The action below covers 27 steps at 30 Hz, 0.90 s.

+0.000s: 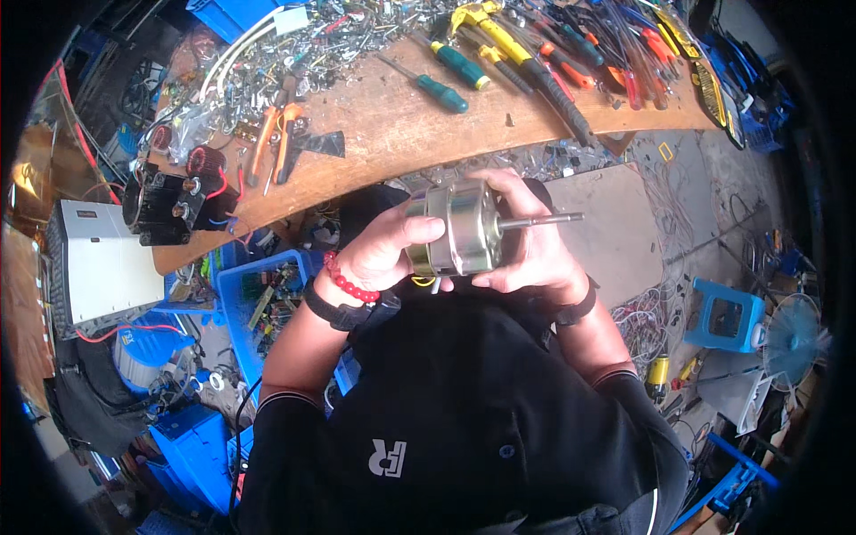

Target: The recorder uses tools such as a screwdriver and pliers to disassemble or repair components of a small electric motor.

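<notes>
Between my two hands is a round metal electric motor (459, 227) with a shiny yellowish housing. Its thin shaft points to the right, and a bit of yellow wire shows under its left end. My left hand (388, 242) grips the left end, thumb lying across the casing. My right hand (535, 241) is wrapped round the right end, with fingers above and thumb below, beside the shaft. The motor is held up in front of my body, apart from the workbench (357, 134) beyond it. Part of the casing is hidden by my fingers.
Screwdrivers (441, 93), a yellow hammer (522, 62) and orange-handled pliers (272, 143) lie on the bench among loose screws. A black part with copper coils (165, 205) sits at its left edge. Blue crates (234, 294) stand below left; a blue stool (727, 314) stands right.
</notes>
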Each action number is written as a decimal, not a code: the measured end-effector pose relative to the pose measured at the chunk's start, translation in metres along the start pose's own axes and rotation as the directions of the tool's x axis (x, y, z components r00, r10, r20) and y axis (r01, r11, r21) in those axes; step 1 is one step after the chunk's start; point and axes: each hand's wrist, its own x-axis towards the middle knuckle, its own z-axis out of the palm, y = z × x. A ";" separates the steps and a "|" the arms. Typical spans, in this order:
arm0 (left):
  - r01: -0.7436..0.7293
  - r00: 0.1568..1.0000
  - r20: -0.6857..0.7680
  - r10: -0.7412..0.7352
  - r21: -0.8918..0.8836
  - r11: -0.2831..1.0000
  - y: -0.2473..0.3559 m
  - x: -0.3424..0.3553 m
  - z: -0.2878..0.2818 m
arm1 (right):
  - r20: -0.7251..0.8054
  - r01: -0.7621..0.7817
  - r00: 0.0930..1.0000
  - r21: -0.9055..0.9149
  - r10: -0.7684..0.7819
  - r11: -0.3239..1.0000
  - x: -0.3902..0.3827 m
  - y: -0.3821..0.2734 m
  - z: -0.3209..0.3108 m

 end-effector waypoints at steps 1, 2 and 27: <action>0.005 1.000 -0.010 -0.005 -0.023 1.000 -0.003 0.000 0.000 | 0.033 -0.039 0.999 0.014 0.039 0.999 -0.002 -0.002 0.000; 0.009 1.000 -0.021 -0.010 -0.045 0.999 -0.007 0.000 0.000 | 0.030 -0.100 0.995 0.119 0.097 0.988 -0.003 -0.002 0.002; -0.279 0.869 -0.175 0.462 0.597 0.752 -0.011 -0.016 0.012 | 0.121 -0.310 0.946 0.602 0.300 0.736 -0.018 -0.015 -0.041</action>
